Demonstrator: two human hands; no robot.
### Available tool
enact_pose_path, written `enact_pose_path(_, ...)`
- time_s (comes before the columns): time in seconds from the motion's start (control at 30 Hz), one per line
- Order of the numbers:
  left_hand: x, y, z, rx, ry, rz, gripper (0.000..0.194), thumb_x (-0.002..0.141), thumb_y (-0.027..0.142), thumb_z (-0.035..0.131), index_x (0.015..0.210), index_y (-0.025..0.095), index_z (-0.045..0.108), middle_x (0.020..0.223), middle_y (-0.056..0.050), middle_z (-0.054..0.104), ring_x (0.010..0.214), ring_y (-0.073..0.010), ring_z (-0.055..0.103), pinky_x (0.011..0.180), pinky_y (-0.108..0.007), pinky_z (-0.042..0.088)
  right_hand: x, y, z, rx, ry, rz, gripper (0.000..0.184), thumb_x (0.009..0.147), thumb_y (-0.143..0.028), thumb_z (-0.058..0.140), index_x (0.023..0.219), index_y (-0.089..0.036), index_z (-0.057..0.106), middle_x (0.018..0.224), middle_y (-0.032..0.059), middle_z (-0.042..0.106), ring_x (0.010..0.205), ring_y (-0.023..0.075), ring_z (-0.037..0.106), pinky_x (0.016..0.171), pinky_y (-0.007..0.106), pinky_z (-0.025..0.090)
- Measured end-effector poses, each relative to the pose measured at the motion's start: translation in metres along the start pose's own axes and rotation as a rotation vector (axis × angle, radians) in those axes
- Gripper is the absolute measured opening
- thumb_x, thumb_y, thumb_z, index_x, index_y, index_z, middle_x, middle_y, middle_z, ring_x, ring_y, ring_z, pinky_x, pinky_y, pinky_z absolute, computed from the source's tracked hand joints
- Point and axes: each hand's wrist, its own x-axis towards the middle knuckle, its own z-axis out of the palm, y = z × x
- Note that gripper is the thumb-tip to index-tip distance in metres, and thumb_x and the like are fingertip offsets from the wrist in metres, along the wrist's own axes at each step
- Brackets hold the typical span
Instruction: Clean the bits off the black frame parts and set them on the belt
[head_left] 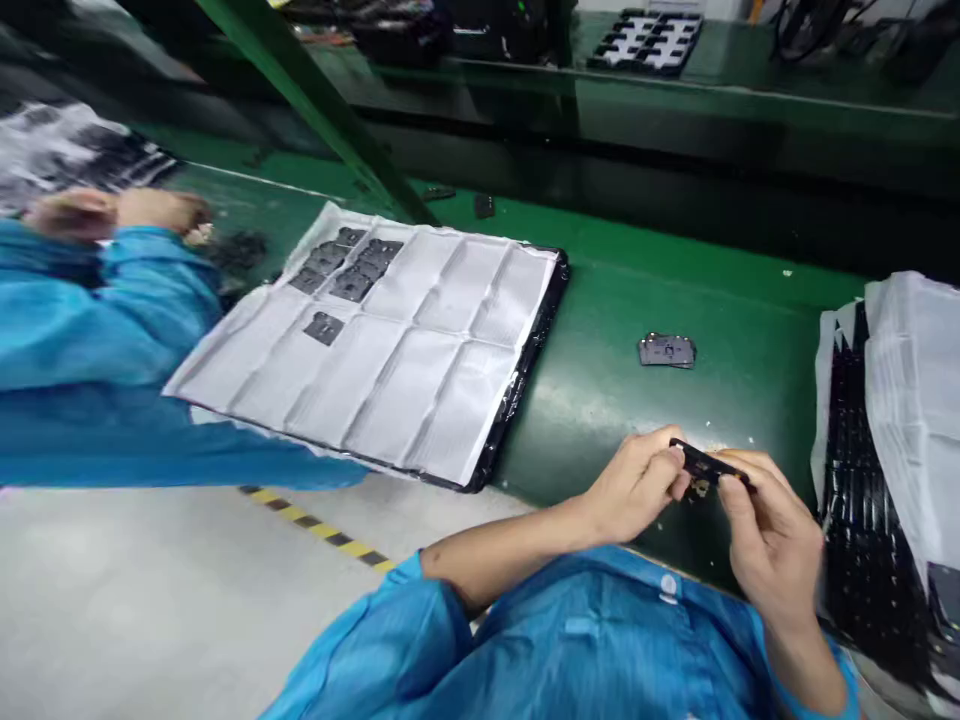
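One dark plate (709, 464) pinched between fingers of left hand (636, 482) and right hand (780, 525), not yet set down; small stack (667, 350) beyond fingertips; several pieces (360, 280) already on white-lined tray (427, 390), left of fingers.

held piece (703, 463): smooth, plastic-like | workbench (592, 330): smooth, glossy | sheet (457, 390): matt, cloth-like | trays (870, 490): glossy plastic | smock (592, 645): cloth

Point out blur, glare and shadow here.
Head view: a co-worker's hand far left is smeared, while the dark part held by the left hand and right hand looks clearer; head view: pale sheen on the green worktop; head view: deep shadow under the shelf.
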Motion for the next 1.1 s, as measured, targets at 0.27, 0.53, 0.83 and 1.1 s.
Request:
enact_pose_path(0.27,0.001,0.002,-0.003,-0.027,-0.020,-0.021,0.041,0.108,0.048,0.040,0.080,0.020,0.051,0.061,0.003,0.052,0.051,-0.0094,0.045,0.055,-0.024,0.034,-0.001,0.000,0.000,-0.004,0.002,0.015,0.024,0.110,-0.015,0.060,0.119,-0.025,0.080,0.112,0.0043,0.077,0.101,0.0182,0.073,0.090,0.029,0.057)
enact_pose_path(0.53,0.006,-0.004,0.000,-0.008,0.022,-0.002,0.047,0.109,0.055,0.040,0.077,0.021,0.043,0.063,0.004,0.048,0.057,-0.0090,0.042,0.058,-0.022,0.034,-0.001,0.002,-0.001,-0.036,-0.014,-0.037,0.028,0.108,-0.011,0.060,0.124,-0.025,0.080,0.112,0.0059,0.077,0.101,0.0196,0.073,0.090,0.033,0.058)
enact_pose_path(0.83,0.008,-0.011,-0.002,-0.044,0.018,-0.024,0.044,0.106,0.056,0.041,0.079,0.022,0.041,0.067,0.005,0.042,0.061,-0.0093,0.040,0.058,-0.021,0.034,-0.001,0.003,-0.001,-0.013,-0.031,-0.024,0.030,0.108,-0.011,0.061,0.126,-0.027,0.079,0.115,0.0043,0.077,0.103,0.0181,0.073,0.091,0.031,0.057)
enact_pose_path(1.1,0.004,-0.009,-0.002,-0.106,-0.002,-0.023,0.037,0.106,0.049,0.041,0.080,0.022,0.042,0.064,0.005,0.041,0.060,-0.0098,0.040,0.058,-0.022,0.034,0.000,0.001,-0.002,0.002,-0.030,-0.012,0.028,0.109,-0.012,0.061,0.124,-0.026,0.080,0.115,0.0049,0.077,0.101,0.0180,0.073,0.090,0.030,0.057)
